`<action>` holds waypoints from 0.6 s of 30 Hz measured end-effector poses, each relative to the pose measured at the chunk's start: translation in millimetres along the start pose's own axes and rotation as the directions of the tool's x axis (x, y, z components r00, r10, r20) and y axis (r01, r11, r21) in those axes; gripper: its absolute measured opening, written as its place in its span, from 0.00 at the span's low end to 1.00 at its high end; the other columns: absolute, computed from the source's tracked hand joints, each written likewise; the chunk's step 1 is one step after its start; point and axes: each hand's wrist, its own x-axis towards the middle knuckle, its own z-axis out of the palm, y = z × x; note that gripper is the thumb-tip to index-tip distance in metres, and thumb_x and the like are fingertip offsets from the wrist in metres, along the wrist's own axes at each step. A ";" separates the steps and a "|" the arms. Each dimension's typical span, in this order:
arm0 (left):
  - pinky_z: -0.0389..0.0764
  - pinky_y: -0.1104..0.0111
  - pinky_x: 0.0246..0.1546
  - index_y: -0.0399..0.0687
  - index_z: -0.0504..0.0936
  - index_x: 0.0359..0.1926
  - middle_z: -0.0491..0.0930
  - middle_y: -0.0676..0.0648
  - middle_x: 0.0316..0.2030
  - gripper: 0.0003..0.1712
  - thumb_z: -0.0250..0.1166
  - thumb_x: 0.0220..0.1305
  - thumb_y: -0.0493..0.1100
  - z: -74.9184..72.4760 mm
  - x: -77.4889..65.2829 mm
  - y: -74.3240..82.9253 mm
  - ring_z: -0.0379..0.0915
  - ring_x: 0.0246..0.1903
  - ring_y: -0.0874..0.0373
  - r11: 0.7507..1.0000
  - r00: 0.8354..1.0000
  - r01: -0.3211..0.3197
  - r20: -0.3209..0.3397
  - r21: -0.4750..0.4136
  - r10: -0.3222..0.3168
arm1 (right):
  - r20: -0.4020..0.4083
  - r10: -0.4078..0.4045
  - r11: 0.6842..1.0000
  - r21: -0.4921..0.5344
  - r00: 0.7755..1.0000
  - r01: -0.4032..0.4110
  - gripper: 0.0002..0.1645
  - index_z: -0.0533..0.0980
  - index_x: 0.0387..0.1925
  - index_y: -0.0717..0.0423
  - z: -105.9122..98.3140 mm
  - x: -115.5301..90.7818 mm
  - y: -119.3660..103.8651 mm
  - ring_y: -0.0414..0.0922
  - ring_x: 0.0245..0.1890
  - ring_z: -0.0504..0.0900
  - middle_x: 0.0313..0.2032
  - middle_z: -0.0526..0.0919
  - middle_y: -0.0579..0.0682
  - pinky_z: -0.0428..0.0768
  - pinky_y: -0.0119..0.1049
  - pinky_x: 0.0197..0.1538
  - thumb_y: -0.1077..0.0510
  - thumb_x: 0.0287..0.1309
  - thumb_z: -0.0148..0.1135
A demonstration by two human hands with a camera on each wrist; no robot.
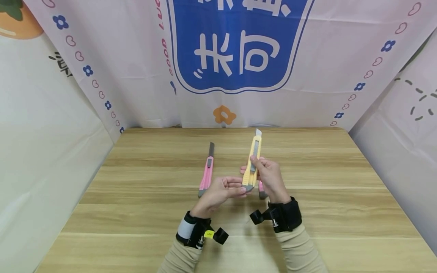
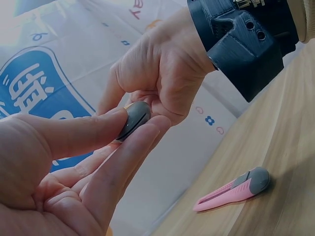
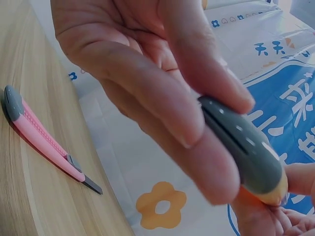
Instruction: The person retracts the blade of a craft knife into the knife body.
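Note:
A yellow box cutter (image 1: 247, 176) stands tilted above the table, a short length of blade (image 1: 258, 132) showing at its top. My right hand (image 1: 272, 177) grips its body, with the thumb on the grey slider. At the lower end, my left hand (image 1: 220, 192) pinches the grey end cap (image 2: 135, 119) between thumb and fingers. On the table left of the hands lies a pink box cutter (image 1: 206, 175) with a long dark blade out. A second pink box cutter (image 2: 226, 195) lies under my right hand, mostly hidden from the head view.
The wood-grain table (image 1: 136, 212) reaches back to a printed cloth (image 1: 143, 87) hanging behind it. More cloth hangs at both sides. Each wrist wears a black strap with a small camera (image 1: 220, 236).

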 end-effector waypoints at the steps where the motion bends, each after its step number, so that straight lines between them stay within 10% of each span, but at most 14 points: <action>1: 0.78 0.51 0.60 0.31 0.74 0.57 0.83 0.33 0.49 0.22 0.63 0.62 0.31 0.0 -0.1 0.2 0.85 0.46 0.51 1.000 1.000 0.001 -0.001 -0.001 -0.001 | 0.002 0.000 1.000 0.003 1.000 0.000 0.33 0.68 0.62 0.69 -0.2 -0.1 0.0 0.37 0.32 0.89 0.29 0.90 0.44 0.87 0.30 0.38 0.47 0.68 0.54; 18: 0.79 0.53 0.58 0.30 0.74 0.57 0.83 0.33 0.49 0.22 0.63 0.62 0.31 -1.3 -2.0 1.8 0.86 0.43 0.56 1.000 1.000 -0.013 0.009 -0.010 0.013 | 0.008 0.011 1.000 -0.006 1.000 -0.011 0.28 0.69 0.59 0.71 1.3 0.2 0.1 0.37 0.32 0.89 0.29 0.90 0.44 0.88 0.31 0.40 0.52 0.69 0.54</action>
